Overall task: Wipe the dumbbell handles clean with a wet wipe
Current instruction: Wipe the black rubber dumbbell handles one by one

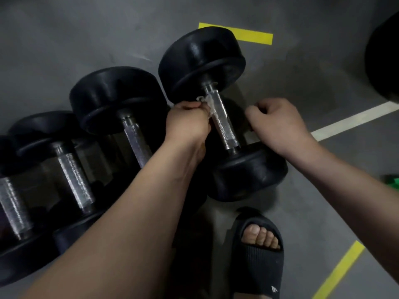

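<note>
A row of black dumbbells (121, 104) lies side by side on the grey floor (323, 83), their knurled steel grips running away from the person. At the right end of the row, the left hand (187, 119) pinches a crumpled wet wipe (208, 103) against the far end of the last dumbbell's handle (224, 124), just below the upper weight head. That handle's long axis slants from upper left, by the wipe, down to the right toward the near head, so most of the bare grip lies on the person's side of the wipe and a stroke along it would likely be a pull. The right hand (278, 124) hovers just right of the bar, apart from it, fingers curled into a fist with nothing visible inside. Below, a foot in a black slide sandal (259, 262) stands beside the near head.
</note>
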### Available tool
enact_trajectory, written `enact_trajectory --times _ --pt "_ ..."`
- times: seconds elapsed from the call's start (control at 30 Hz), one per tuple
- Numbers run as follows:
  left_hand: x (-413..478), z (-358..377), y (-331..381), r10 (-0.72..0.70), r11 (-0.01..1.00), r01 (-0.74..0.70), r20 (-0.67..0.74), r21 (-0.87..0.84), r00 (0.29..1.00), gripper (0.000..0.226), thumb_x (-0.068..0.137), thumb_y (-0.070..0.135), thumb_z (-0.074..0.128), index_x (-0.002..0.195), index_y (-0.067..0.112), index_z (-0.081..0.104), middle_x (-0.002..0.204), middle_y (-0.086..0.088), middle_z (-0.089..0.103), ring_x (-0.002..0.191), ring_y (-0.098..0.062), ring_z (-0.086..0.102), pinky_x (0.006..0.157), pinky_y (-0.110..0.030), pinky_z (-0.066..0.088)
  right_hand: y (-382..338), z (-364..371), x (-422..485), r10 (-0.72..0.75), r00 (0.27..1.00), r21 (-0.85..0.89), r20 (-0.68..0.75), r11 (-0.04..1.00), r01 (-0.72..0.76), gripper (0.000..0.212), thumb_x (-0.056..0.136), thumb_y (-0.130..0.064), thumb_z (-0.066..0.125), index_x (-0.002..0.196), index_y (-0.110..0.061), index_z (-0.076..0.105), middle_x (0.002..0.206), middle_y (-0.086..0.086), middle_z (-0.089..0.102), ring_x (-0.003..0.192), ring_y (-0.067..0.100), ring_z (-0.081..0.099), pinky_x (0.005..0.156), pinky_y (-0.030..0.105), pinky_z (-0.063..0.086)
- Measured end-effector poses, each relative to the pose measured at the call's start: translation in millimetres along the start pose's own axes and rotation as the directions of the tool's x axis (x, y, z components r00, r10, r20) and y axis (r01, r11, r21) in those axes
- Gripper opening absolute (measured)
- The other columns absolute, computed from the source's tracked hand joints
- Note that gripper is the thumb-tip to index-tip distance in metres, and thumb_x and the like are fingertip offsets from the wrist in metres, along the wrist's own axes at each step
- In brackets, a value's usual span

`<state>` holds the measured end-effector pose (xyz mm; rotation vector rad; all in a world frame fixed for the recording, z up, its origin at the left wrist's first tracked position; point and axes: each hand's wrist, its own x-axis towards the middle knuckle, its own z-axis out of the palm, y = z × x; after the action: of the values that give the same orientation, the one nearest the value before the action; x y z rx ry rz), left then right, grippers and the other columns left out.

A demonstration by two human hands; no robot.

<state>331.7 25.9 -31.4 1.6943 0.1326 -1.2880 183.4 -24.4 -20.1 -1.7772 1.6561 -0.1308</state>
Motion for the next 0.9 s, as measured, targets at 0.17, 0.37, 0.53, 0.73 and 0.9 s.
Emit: enact_trajectory --times 0.17,0.37,0.53,0.73,0.9 --pt "-24 -19 -18 0.089 0.861 -0.145 0.135 0.488 0.987 0.009 0.089 0.016 0.076 0.092 0.012 0.070 0.073 0.000 0.068 0.063 -0.012 0.063 0.058 -0.018 0.049 -3 -2 -2 -0.023 1.000 0.011 0.008 1.000 0.023 0.038 0.086 -0.037 0.050 0.072 -0.004 0.061 0.063 0.012 0.060 0.068 0.029 0.060 0.062 0.039 0.049" --pt "-37 -27 -19 0.192 0.674 -0.305 0.238 0.673 0.952 0.020 0.078 0.025 0.087 0.078 0.013 0.070 0.069 0.006 0.071 0.061 -0.006 0.064 0.061 -0.022 0.053 -1 -3 -1 -0.040 0.999 0.115 0.031 0.993 0.036 0.027 0.088 -0.031 0.054 0.075 -0.007 0.060 0.064 0.006 0.060 0.067 0.025 0.064 0.063 0.039 0.052" --pt "-45 -28 -10 0.308 0.779 -0.376 0.217 0.501 0.926 0.013 0.079 0.030 0.085 0.085 0.029 0.073 0.088 0.010 0.074 0.081 -0.002 0.071 0.083 -0.024 0.058 -2 -13 -7 -0.179 0.966 0.381 0.186 0.919 0.097 0.016 0.093 -0.037 0.064 0.083 -0.026 0.070 0.085 0.005 0.072 0.075 0.014 0.065 0.080 0.049 0.056" --pt "-49 -29 2 0.320 0.835 -0.386 0.226 0.393 0.920 0.010 0.084 0.016 0.080 0.086 0.024 0.074 0.091 0.005 0.077 0.089 -0.015 0.075 0.089 -0.042 0.060 -3 -20 -10 -0.267 0.916 0.543 0.300 0.837 0.066 0.016 0.089 -0.014 0.075 0.105 -0.011 0.073 0.100 0.012 0.075 0.084 0.012 0.068 0.082 0.030 0.056" --pt "-48 -29 3 0.324 0.895 -0.340 0.104 0.288 0.940 0.019 0.086 0.004 0.074 0.097 0.019 0.069 0.081 0.005 0.073 0.078 -0.014 0.074 0.077 -0.034 0.062 3 -21 -4 -0.196 0.937 0.547 0.288 0.837 0.007 0.005 0.091 -0.012 0.071 0.091 -0.017 0.073 0.083 0.007 0.073 0.073 0.013 0.065 0.073 0.034 0.054"
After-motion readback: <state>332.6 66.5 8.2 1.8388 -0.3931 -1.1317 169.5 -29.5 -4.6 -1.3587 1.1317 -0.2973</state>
